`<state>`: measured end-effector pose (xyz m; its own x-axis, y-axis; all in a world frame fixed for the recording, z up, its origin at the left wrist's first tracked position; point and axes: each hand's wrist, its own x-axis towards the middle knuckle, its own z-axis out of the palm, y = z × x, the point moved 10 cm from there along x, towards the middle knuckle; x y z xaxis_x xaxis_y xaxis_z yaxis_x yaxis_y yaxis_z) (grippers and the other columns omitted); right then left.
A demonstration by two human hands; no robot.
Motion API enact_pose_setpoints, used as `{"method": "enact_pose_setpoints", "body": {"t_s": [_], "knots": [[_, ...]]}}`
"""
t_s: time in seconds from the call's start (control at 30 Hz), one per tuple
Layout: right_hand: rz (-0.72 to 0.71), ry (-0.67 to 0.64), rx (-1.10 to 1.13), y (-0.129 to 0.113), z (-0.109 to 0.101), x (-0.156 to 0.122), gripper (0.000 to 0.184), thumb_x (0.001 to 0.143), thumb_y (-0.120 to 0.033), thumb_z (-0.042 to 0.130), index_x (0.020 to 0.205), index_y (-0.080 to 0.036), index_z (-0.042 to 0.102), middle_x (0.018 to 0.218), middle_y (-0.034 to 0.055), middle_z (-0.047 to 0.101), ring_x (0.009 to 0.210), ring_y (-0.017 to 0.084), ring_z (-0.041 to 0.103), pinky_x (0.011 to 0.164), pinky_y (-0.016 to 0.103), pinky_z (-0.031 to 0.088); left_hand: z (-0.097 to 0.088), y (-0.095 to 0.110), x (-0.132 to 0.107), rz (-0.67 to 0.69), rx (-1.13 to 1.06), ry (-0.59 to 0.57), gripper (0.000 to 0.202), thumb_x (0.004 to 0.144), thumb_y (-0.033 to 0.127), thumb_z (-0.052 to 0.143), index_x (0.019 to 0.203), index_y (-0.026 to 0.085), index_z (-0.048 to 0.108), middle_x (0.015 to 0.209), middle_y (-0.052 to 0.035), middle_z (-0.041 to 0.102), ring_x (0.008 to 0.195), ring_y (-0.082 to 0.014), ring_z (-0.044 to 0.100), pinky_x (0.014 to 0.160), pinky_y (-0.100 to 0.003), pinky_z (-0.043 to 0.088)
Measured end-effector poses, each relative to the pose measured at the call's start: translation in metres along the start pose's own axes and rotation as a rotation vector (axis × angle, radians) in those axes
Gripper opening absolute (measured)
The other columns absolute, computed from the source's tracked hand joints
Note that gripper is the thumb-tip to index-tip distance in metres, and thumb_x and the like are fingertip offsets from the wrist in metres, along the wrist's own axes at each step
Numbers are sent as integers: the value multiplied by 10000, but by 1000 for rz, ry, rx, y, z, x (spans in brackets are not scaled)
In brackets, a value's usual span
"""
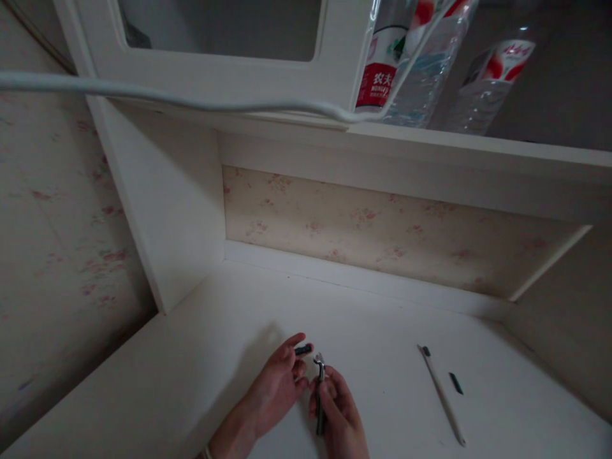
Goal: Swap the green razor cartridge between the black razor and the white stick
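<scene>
My left hand (280,389) is over the white desk, pinching a short dark cylindrical piece (303,350) between its fingertips. Close beside it, my right hand (337,408) grips a slim tool (320,382) with a shiny, forked metal head and a dark handle; its exact kind is unclear. The tool's head points up towards the dark piece, with a small gap between them. Some of the handle is hidden behind my right fingers.
On the desk (229,319) to the right lie a thin white pen-like stick (442,395) with a dark clip-like end and a small dark green piece (456,383). Overhead, a shelf (478,145) holds plastic bottles (497,83). A white cable (191,101) crosses in front of the cabinet.
</scene>
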<state>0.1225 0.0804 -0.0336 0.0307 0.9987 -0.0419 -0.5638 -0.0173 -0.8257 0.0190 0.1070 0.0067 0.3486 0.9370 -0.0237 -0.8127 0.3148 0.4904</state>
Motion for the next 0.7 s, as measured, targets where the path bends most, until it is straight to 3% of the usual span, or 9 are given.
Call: {"method": "enact_pose_setpoints", "body": {"t_s": [0.1, 0.17, 0.3, 0.43, 0.7], "knots": [[48, -10, -34, 4, 2, -2, 523, 694, -498, 841, 1065, -166, 680, 677, 27, 595, 572, 122, 505, 529, 199, 377, 0, -1, -1, -12, 8, 2, 407, 770, 356, 769, 1135, 233, 639, 1089, -53, 587, 680, -81, 446, 667, -258, 420], [65, -58, -29, 5, 8, -4, 461, 723, -492, 823, 999, -141, 708, 623, 36, 589, 568, 121, 501, 529, 192, 362, 0, -2, -1, -20, 13, 8, 404, 770, 355, 770, 1133, 234, 641, 1082, -50, 591, 678, -78, 445, 663, -248, 413], [101, -92, 78, 6, 15, -7, 349, 721, -445, 835, 902, -171, 718, 727, 54, 630, 568, 117, 517, 533, 202, 380, 3, -4, -1, -38, 35, 7, 424, 730, 351, 804, 1108, 230, 657, 996, -37, 606, 644, -74, 434, 639, -241, 401], [61, -133, 70, -1, 22, -9, 306, 780, -455, 783, 854, -168, 707, 670, 26, 588, 463, 83, 449, 446, 187, 302, 4, -6, -1, -53, 61, 6, 428, 708, 344, 821, 1090, 225, 668, 922, -32, 610, 628, -79, 444, 626, -244, 396], [63, -122, 100, -4, 25, -12, 333, 809, -484, 748, 819, -156, 693, 617, 7, 534, 471, 72, 405, 454, 180, 271, 4, -14, -5, -100, 103, -3, 465, 681, 354, 838, 1092, 214, 671, 997, -67, 637, 675, -106, 513, 701, -276, 421]]}}
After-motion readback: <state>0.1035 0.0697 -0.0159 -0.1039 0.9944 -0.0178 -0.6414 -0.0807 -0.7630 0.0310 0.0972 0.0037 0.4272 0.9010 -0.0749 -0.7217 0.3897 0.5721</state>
